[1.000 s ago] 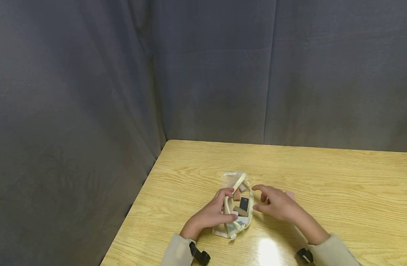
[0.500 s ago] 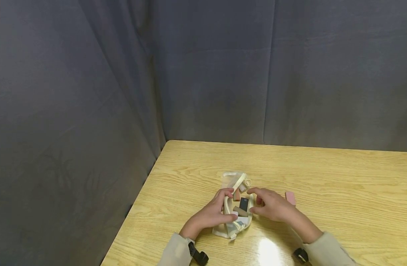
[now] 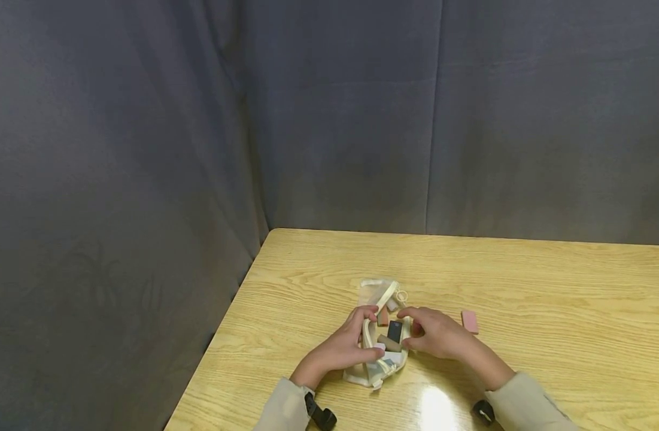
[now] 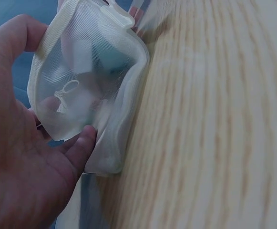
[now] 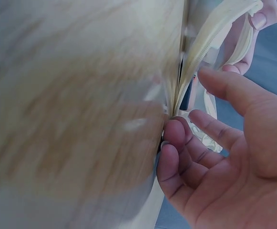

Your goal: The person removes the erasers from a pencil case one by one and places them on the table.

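Observation:
A small see-through mesh pouch (image 3: 355, 376) with cream zip edging lies with its mouth spread apart on the table. My left hand (image 3: 340, 346) grips its left side, thumb and fingers on the edging; the left wrist view shows the mesh (image 4: 88, 90) against that hand (image 4: 33, 129). At the opposite edge, my right hand (image 3: 439, 333) holds the zip rim with bent fingers. Inside are a dark flat block (image 3: 395, 330), a tan roll-like piece (image 3: 389, 343), an orange-and-green block (image 3: 383, 317) and whitish pieces, partly covered. The right wrist view shows the zip strip (image 5: 200, 52) by the thumb.
A pink rectangular block (image 3: 470, 321) lies on the wood-grain table (image 3: 566, 335), right of the right hand. Dark curtains (image 3: 351, 120) hang behind and left of the table. Black straps (image 3: 321, 414) sit at both cuffs.
My right hand has moved left from beside the pouch onto its right rim, uncovering the pink block. The left hand has kept its place on the pouch.

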The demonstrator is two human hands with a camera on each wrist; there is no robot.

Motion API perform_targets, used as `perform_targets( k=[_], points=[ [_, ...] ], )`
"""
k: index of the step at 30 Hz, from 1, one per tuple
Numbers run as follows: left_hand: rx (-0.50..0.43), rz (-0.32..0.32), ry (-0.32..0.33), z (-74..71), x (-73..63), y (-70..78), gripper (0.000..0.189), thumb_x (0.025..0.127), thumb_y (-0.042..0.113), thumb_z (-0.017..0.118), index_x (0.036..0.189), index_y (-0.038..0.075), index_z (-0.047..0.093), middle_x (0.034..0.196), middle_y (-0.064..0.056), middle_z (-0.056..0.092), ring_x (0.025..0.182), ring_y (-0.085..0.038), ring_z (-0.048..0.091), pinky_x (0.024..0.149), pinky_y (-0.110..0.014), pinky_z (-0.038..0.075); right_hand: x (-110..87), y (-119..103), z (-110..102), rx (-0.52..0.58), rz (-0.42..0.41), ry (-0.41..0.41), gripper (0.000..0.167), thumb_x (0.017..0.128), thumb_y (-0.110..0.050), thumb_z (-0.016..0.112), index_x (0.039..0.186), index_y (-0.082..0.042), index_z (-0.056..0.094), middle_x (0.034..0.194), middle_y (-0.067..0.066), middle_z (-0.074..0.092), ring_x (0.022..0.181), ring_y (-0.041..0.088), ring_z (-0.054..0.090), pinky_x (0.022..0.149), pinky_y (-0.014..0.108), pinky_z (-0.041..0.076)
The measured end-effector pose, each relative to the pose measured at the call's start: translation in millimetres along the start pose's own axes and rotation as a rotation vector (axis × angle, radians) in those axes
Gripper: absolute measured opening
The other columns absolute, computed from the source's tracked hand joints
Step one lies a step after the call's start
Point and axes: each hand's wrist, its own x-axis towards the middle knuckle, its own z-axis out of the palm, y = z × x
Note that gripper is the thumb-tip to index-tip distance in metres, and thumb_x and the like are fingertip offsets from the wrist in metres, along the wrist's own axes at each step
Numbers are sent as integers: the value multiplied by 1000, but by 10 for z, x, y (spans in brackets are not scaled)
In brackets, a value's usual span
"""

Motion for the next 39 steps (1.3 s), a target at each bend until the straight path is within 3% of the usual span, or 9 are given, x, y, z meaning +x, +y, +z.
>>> perform_targets(
  k=[14, 39],
  points=[
    [5, 4, -9, -5, 5, -26, 55, 88, 35, 69, 127, 13, 35, 161, 4, 25, 140, -24, 39, 103, -37, 45, 48, -50, 48, -48, 17, 7, 43, 81, -20, 81, 120, -14, 64, 81, -3, 54, 69, 12, 47, 60, 28, 39],
    [26, 3, -5, 7, 11, -55, 55, 88, 36, 69, 126, 15, 36, 161, 5, 26, 137, -22, 41, 102, -35, 45, 85, -84, 86, -99, 84, -14, 42, 82, -20, 83, 118, -16, 63, 81, -3, 52, 70, 13, 47, 61, 29, 39]
  ],
)
